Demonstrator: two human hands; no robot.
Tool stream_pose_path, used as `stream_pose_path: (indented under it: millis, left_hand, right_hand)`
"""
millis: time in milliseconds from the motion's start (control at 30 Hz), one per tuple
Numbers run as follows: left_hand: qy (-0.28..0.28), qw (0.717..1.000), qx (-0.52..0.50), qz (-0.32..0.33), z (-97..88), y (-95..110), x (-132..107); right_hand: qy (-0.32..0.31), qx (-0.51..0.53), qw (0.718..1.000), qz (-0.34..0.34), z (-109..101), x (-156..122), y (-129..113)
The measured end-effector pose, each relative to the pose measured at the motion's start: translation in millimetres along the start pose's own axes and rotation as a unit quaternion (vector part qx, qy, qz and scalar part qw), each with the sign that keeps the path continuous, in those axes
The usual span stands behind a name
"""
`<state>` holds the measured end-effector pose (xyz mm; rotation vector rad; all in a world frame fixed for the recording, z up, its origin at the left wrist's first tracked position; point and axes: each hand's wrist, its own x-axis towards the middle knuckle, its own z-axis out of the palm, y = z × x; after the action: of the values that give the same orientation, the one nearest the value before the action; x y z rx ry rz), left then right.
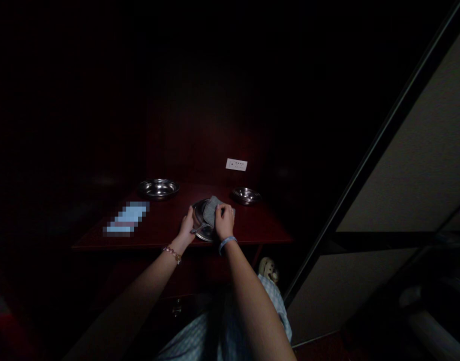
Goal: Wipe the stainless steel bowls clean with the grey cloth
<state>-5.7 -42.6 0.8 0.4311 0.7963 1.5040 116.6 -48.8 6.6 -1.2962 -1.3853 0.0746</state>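
Metal plate point(199, 212) at front edge of table point(258, 225), resting or lifted unclear. Your left hand point(187, 226) grips its rim, fingers mostly hidden; your right hand point(224, 221) clutches grey cloth point(210, 210), covering plate partly. Table's back left: wide metal bowl point(159, 189); back right: smaller bowl point(246, 196); left side: pixelated object point(128, 218), unidentifiable.

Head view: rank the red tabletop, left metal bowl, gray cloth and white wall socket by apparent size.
Red tabletop
Left metal bowl, gray cloth: unsure; right hand partly covers cloth
White wall socket
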Motion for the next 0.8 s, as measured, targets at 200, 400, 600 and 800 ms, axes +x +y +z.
stream_pose_path:
  millis: [200, 400, 600, 800]
  left_hand:
    - [0.01, 1.0, 0.01, -0.003, 2.2, 2.9, -3.5]
    - [0.018, 1.0, 0.005, -0.008, 3.7, 3.9, -6.7]
    - [0.009, 1.0, -0.004, -0.001, 3.6, 2.8, -8.0]
    - [0.016, 1.0, 0.005, 0.0, 2.2, 1.9, -5.7]
  right_hand:
    - [0.002, -0.002, 1.0, 0.006, -1.0, -0.3, -2.0]
    - [-0.007, -0.01, 1.0, 0.019, -3.2, -0.8, -4.7]
    - [-0.007, -0.011, 1.0, 0.021, -3.1, -0.4, -5.4]
    - [0.0, -0.01, 1.0, 0.02, -2.7, -1.0, -5.4]
